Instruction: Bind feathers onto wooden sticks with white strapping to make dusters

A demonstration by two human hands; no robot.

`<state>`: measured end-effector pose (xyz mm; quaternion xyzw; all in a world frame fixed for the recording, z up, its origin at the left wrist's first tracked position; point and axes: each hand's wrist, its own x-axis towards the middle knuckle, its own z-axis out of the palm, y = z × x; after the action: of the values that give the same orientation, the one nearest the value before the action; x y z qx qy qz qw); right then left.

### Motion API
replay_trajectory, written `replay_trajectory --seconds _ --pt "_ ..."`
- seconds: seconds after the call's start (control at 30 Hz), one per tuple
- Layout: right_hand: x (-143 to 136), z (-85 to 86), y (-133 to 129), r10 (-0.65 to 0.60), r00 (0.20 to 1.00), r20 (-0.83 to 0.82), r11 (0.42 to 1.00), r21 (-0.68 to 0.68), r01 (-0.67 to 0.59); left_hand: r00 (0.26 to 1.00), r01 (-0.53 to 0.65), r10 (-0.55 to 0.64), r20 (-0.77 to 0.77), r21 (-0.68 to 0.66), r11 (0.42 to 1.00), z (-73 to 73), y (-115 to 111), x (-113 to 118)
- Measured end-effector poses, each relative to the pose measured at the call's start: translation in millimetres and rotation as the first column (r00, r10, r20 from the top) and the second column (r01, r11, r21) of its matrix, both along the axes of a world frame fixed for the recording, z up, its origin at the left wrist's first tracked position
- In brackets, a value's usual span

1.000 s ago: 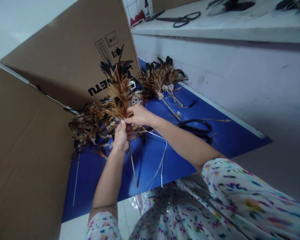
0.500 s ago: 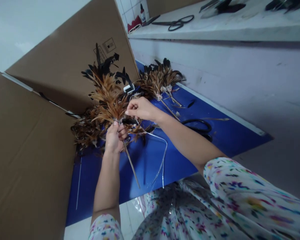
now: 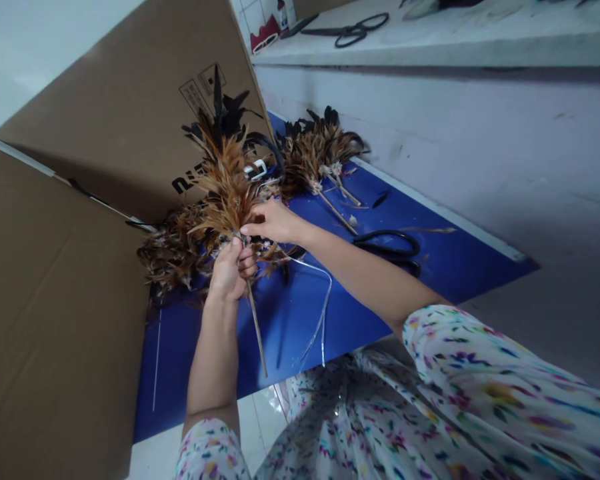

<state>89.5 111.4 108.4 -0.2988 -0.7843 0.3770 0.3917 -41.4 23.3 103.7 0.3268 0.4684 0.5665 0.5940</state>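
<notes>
My left hand (image 3: 230,269) is wrapped round a thin stick (image 3: 257,327) just below a tall bunch of brown and black feathers (image 3: 225,180). The stick's lower end points down towards me. My right hand (image 3: 275,223) is at the base of these feathers, thumb and fingers pinched together; what they hold, if anything, is too small to make out. A pale ribbon (image 3: 325,293) lies in a loop on the blue table (image 3: 350,320), right of the stick.
Loose feathers (image 3: 167,257) lie at the left, and finished-looking feather bunches on sticks (image 3: 320,150) at the back. Black-handled scissors (image 3: 390,245) rest on the right. Large cardboard (image 3: 130,100) stands behind. Other scissors (image 3: 353,31) lie on the shelf (image 3: 430,50).
My right hand has moved slightly left, closer to the stick and feather base. The feather bunch has turned and stands more upright, its black tips further right. The view has shifted a little.
</notes>
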Motion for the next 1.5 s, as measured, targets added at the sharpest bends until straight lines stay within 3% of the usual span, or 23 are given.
replay_trajectory --seconds 0.3,0.43,0.53,0.6,0.73,0.87,1.0,1.07,1.1,1.2,1.3,1.4,1.5 --pt "12 -8.4 12 0.166 0.982 -0.093 0.975 -0.13 -0.177 1.0 -0.005 0.005 0.01 0.001 1.0 9.3 -3 4" --pt "35 -17.8 17 0.101 0.968 0.229 0.995 -0.023 -0.099 0.999 -0.041 0.041 0.023 0.005 0.999 17.1 -5 3" --pt "49 -34.9 17 0.024 0.853 0.522 0.995 0.07 -0.071 0.995 -0.097 0.096 0.029 0.016 0.995 21.2 -5 -1" --pt "54 -49.1 16 0.022 0.784 0.621 0.992 0.083 -0.093 0.99 -0.134 0.133 0.037 0.027 0.991 23.4 -5 -4" --pt "53 -70.9 12 0.078 0.726 0.684 0.968 0.121 -0.218 0.984 -0.175 0.174 0.032 0.049 0.983 25.6 -5 -10" --pt "48 -75.1 7 0.009 0.688 0.726 0.959 0.188 -0.21 0.985 -0.154 0.16 -0.065 0.087 0.984 18.4 -3 -8" --pt "47 -68.0 3 -0.022 0.76 0.65 0.973 0.189 -0.135 0.935 -0.146 0.183 -0.304 0.143 0.979 0.6 2 -6" --pt "47 -64.7 2 -0.027 0.798 0.603 0.979 0.178 -0.101 0.826 -0.169 0.257 -0.503 0.214 0.962 -7.1 3 -6" --pt "46 -63.8 1 -0.03 0.796 0.604 0.981 0.172 -0.093 0.73 -0.164 0.292 -0.617 0.257 0.952 -9.5 3 -6" --pt "43 -65.1 -1 -0.06 0.704 0.708 0.978 0.182 -0.1 0.303 -0.119 0.362 -0.882 0.341 0.932 -10.9 0 -3" --pt "39 -70.0 -5 -0.092 0.614 0.784 0.964 0.225 -0.142 -0.07 -0.113 0.297 -0.952 0.303 0.946 -8.7 -7 4" --pt "36 -73.8 -8 -0.102 0.603 0.791 0.955 0.247 -0.162 -0.278 -0.121 0.24 -0.93 0.281 0.952 -7.7 -11 12" --pt "33 -75.1 -10 -0.102 0.6 0.794 0.948 0.261 -0.184 -0.406 -0.112 0.219 -0.887 0.287 0.951 -7.3 -12 17"
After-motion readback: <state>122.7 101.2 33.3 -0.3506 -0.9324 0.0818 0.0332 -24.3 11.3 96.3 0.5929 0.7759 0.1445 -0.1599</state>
